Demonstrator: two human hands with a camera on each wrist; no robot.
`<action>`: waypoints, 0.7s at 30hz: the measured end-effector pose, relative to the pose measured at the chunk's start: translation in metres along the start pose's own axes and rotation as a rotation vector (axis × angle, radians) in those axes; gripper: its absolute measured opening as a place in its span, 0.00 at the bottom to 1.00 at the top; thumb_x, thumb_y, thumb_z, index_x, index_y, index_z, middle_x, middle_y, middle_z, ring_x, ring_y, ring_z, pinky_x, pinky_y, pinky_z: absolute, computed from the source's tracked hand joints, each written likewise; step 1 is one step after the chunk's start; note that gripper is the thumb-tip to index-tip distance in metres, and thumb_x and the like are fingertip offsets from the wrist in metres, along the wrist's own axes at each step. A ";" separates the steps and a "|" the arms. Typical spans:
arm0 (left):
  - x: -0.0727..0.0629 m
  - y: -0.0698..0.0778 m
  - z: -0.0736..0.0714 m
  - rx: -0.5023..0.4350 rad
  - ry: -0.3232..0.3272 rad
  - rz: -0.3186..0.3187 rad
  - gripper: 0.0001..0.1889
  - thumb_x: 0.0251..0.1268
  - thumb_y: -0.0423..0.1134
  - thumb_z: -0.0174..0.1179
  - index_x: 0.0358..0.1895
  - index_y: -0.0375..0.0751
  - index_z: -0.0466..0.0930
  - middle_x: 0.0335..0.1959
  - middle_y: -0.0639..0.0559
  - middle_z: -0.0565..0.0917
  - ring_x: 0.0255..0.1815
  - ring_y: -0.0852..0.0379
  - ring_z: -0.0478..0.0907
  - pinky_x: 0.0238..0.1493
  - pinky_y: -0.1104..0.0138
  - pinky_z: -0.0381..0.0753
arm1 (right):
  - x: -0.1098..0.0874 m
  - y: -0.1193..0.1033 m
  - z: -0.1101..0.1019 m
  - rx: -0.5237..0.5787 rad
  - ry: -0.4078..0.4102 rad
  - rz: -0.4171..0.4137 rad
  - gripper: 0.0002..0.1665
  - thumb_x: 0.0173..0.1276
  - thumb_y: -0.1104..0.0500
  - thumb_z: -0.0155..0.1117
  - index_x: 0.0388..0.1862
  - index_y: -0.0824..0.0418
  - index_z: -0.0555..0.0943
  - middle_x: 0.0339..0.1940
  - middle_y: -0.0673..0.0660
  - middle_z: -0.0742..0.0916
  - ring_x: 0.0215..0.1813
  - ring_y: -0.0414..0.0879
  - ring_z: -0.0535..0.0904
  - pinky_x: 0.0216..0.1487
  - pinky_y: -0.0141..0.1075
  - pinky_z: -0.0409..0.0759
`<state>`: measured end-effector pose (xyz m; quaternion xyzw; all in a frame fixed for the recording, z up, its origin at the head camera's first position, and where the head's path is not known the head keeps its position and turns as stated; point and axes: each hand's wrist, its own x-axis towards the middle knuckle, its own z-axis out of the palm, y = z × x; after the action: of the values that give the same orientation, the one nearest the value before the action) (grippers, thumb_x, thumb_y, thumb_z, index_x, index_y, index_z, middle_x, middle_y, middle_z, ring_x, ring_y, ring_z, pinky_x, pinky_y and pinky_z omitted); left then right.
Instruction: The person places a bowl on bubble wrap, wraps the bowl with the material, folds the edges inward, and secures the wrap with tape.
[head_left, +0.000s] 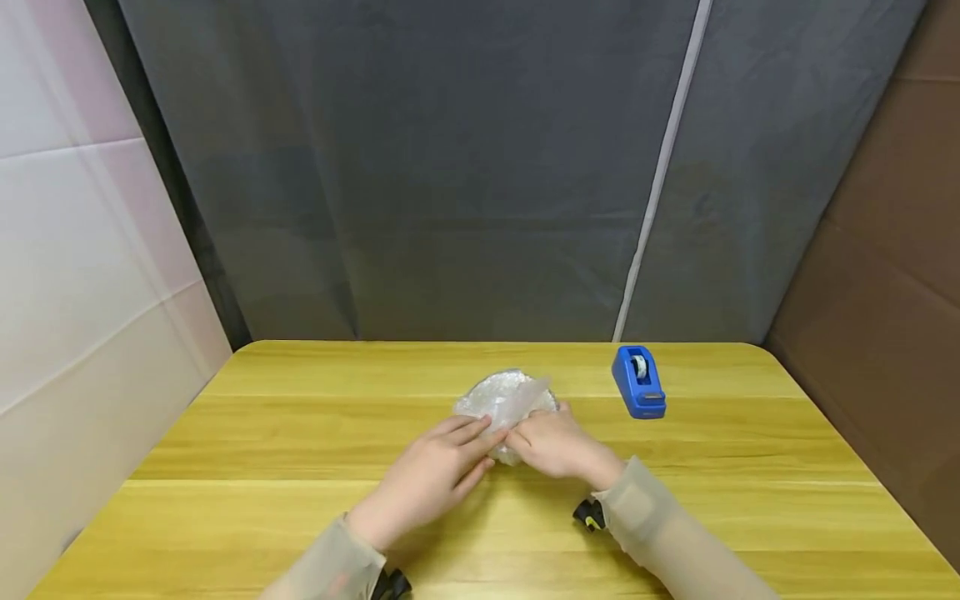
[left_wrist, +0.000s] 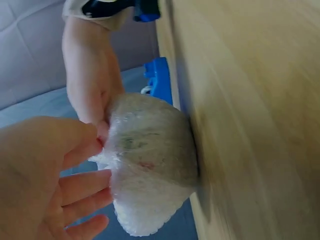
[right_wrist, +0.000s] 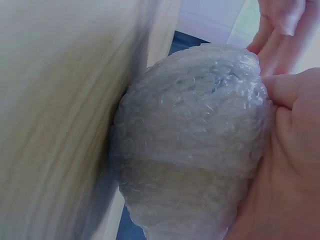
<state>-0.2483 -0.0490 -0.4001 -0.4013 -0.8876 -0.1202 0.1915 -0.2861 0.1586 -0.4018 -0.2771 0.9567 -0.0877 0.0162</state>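
Observation:
A rounded bundle in bubble wrap (head_left: 491,393) stands on the wooden table, a loose translucent flap lying over its top. Through the wrap in the left wrist view, faint green and red marks show on the bowl-shaped thing (left_wrist: 150,155) inside. My left hand (head_left: 435,467) reaches in from the near left, its fingers extended and their tips touching the top of the wrap. On the right side, my right hand (head_left: 558,446) bends its fingers over the wrap's upper edge and holds it. The right wrist view has that palm (right_wrist: 290,145) along the bundle's side.
A blue tape dispenser (head_left: 640,383) with a roll of tape stands on the table (head_left: 300,417) to the right, beyond my right hand. Grey cloth (head_left: 465,183) hangs behind the table's far edge. Pale and brown panels flank the sides.

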 end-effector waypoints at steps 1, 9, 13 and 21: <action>0.001 0.000 0.000 0.022 -0.022 0.007 0.22 0.70 0.47 0.57 0.64 0.48 0.76 0.62 0.46 0.77 0.63 0.49 0.72 0.66 0.56 0.68 | 0.000 0.001 0.000 0.004 0.002 0.000 0.26 0.79 0.48 0.36 0.44 0.50 0.85 0.45 0.51 0.87 0.53 0.50 0.79 0.54 0.58 0.66; 0.005 -0.001 0.002 0.130 -0.077 0.058 0.25 0.71 0.55 0.52 0.63 0.46 0.77 0.61 0.47 0.77 0.65 0.49 0.72 0.70 0.51 0.60 | -0.001 0.009 -0.008 0.161 -0.042 -0.036 0.24 0.79 0.49 0.41 0.48 0.53 0.85 0.43 0.53 0.87 0.52 0.53 0.81 0.62 0.67 0.57; 0.008 -0.001 0.004 0.169 -0.073 0.070 0.24 0.70 0.56 0.53 0.63 0.49 0.77 0.59 0.50 0.80 0.61 0.51 0.75 0.69 0.50 0.61 | 0.001 0.015 -0.008 0.212 -0.039 -0.083 0.22 0.78 0.51 0.43 0.43 0.54 0.85 0.34 0.48 0.87 0.46 0.48 0.81 0.61 0.64 0.60; 0.021 0.000 0.010 0.214 -0.104 0.052 0.22 0.67 0.56 0.58 0.58 0.50 0.81 0.53 0.53 0.83 0.56 0.53 0.78 0.68 0.50 0.62 | 0.003 0.027 -0.013 0.401 -0.031 -0.197 0.16 0.72 0.60 0.53 0.27 0.56 0.84 0.14 0.41 0.70 0.19 0.33 0.63 0.25 0.30 0.69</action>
<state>-0.2638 -0.0316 -0.3999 -0.4072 -0.8933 0.0015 0.1900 -0.3043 0.1816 -0.3940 -0.3620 0.8880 -0.2728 0.0769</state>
